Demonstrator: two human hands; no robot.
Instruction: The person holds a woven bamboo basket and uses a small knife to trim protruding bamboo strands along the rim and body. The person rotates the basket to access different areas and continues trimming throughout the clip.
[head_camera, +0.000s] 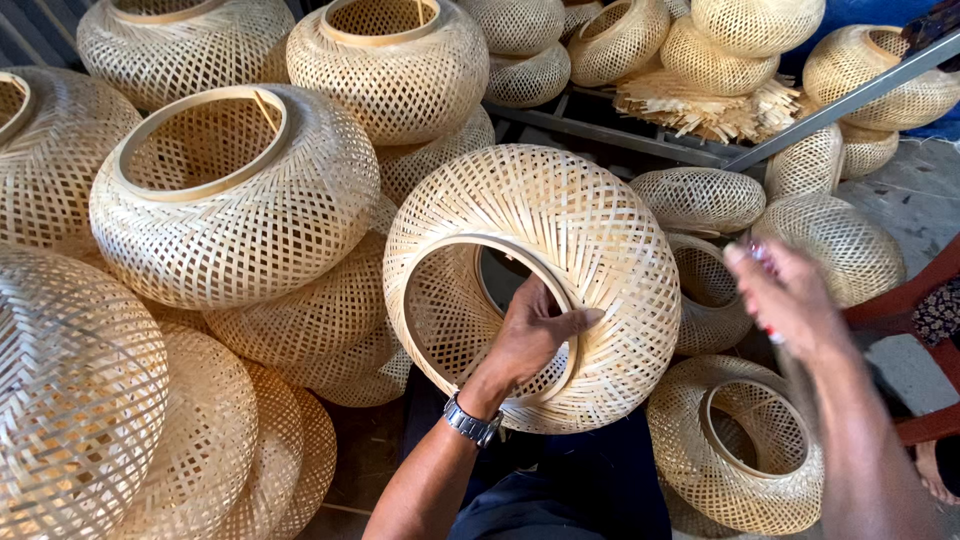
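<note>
A: Entry, left hand (530, 335). State?

B: My left hand is gripping the shade (535, 285), a round woven bamboo one. Fingers reach inside through the ring opening, thumb hooked over the rim (560, 300) on the right side. A metal watch (472, 422) sits on that wrist.

A: Where is the shade?

B: Centre of the scene, just above my lap, tipped so its opening faces me and slightly left. A second, smaller opening shows through at its far end.

A: Right hand (790, 300)?

B: Raised at the right, clear of the shade, blurred. Fingers are closed around a small thing (765, 255) with red on it; I cannot tell what it is.

A: Surroundings?

B: Many more woven shades all round. A big shade (235, 195) with its ring opening up lies to the left, well within the stack (120, 420) that runs along the left side. Another shade (740, 445) lies near right, below my right forearm, opening up. Far right, a bundle of bamboo strips (700, 105) rests on a dark metal frame (640, 140). A red chair (915, 300) edge shows at the right border.
</note>
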